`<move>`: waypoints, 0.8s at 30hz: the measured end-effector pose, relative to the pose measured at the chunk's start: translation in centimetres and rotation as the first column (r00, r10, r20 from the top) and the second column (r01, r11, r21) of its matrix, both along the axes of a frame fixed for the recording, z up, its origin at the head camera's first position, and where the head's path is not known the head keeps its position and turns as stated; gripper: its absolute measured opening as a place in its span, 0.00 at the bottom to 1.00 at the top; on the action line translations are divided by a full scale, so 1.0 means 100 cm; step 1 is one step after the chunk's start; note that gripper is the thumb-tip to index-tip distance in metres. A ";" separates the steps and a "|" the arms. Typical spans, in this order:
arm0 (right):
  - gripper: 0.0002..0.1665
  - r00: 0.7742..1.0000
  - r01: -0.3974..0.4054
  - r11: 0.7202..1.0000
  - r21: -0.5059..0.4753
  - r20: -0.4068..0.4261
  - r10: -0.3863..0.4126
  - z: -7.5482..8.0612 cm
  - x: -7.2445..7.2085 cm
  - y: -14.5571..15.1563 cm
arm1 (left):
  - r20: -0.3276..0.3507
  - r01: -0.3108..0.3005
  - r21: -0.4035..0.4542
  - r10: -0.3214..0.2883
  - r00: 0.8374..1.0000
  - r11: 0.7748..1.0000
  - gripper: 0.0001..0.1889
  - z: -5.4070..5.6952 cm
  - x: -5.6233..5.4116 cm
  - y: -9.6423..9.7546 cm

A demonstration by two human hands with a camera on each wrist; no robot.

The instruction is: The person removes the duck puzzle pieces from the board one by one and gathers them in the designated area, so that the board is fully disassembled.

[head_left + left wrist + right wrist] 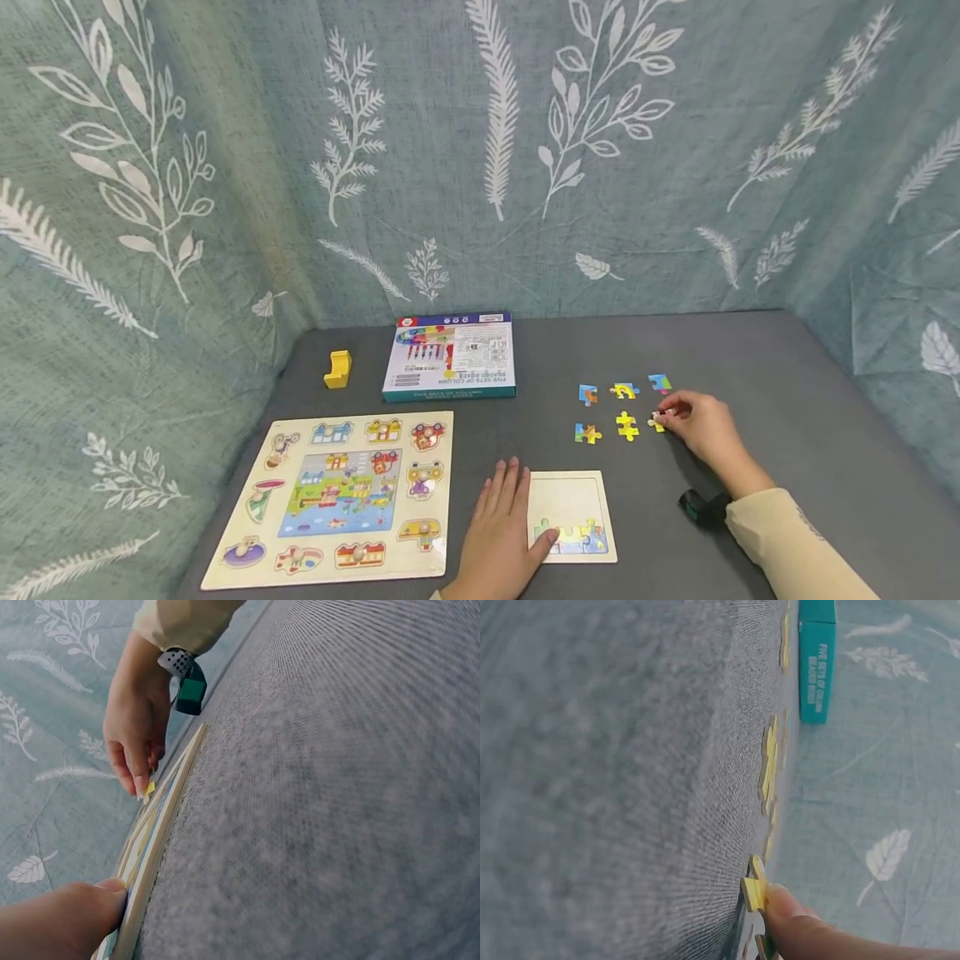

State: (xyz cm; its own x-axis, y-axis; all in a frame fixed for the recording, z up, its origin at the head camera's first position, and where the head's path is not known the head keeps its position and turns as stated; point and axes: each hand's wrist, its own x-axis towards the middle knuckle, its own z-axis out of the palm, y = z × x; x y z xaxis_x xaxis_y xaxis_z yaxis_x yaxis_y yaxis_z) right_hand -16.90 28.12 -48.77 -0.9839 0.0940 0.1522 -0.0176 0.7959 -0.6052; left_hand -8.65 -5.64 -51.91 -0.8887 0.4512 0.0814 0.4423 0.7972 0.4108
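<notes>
My right hand (699,425) pinches a yellow jigsaw piece (755,891) between thumb and fingers, at the right end of the nearer row of loose pieces. To its left lie a yellow piece (627,426) and an orange-and-blue piece (588,433). Behind them is a row with a blue-orange piece (588,394), a yellow-blue piece (624,390) and a blue-green piece (660,382). My left hand (498,533) lies with straight fingers along the left edge of a small wooden puzzle tray (570,496), its thumb over the tray. Joined pieces (585,540) fill the tray's near edge.
A large wooden knob puzzle board (442,500) lies at the left. Behind it are a yellow curved block (338,369) and a flat box (450,358). A patterned cloth (450,167) rises along the table's back and sides.
</notes>
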 end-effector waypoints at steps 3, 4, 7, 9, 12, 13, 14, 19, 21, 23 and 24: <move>0.08 1.000 0.018 1.000 0.016 0.008 -0.018 0.001 0.002 0.004 | 0.001 0.005 0.009 -0.005 1.000 1.000 0.45 0.001 0.000 0.001; 0.09 1.000 0.022 1.000 0.021 0.016 -0.022 0.002 0.002 0.006 | 0.003 0.006 0.011 -0.006 1.000 1.000 0.45 0.001 0.000 0.001; 0.11 0.999 0.028 0.998 0.055 0.032 -0.029 0.003 0.002 0.008 | 0.010 0.003 0.008 -0.003 1.000 1.000 0.45 0.002 -0.001 0.002; 0.12 0.999 0.035 0.994 0.099 0.026 -0.038 0.003 0.004 0.006 | 0.015 0.002 0.007 -0.002 1.000 1.000 0.45 0.002 -0.001 0.002; 0.11 0.999 0.024 0.988 0.152 -0.028 -0.020 0.005 0.009 -0.005 | 0.019 0.001 0.003 -0.001 1.000 1.000 0.45 0.003 -0.001 0.002; 0.10 0.999 0.008 0.988 0.153 -0.054 0.000 0.007 0.011 -0.012 | 0.021 0.002 0.004 -0.002 1.000 1.000 0.45 0.003 -0.001 0.002; 0.08 0.997 -0.018 0.990 0.141 -0.078 0.029 0.009 0.014 -0.021 | 0.023 0.005 0.003 -0.005 1.000 1.000 0.45 0.004 0.000 0.002; 0.04 0.938 -0.340 0.940 -0.008 -0.080 0.338 0.017 0.037 -0.082 | 0.017 0.007 -0.005 -0.007 1.000 1.000 0.45 0.005 0.000 0.001; 0.06 0.883 -0.469 0.879 -0.085 -0.012 0.470 0.016 0.049 -0.104 | 0.011 0.002 -0.011 -0.002 1.000 1.000 0.45 0.005 0.000 0.001; 0.09 0.826 -0.551 0.824 -0.129 0.055 0.561 0.012 0.059 -0.120 | 0.013 -0.003 -0.016 0.003 1.000 1.000 0.45 0.005 0.000 0.001; 0.11 0.807 -0.572 0.808 -0.141 0.082 0.585 0.010 0.063 -0.126 | 0.018 -0.005 -0.014 0.005 1.000 1.000 0.45 0.005 0.001 0.001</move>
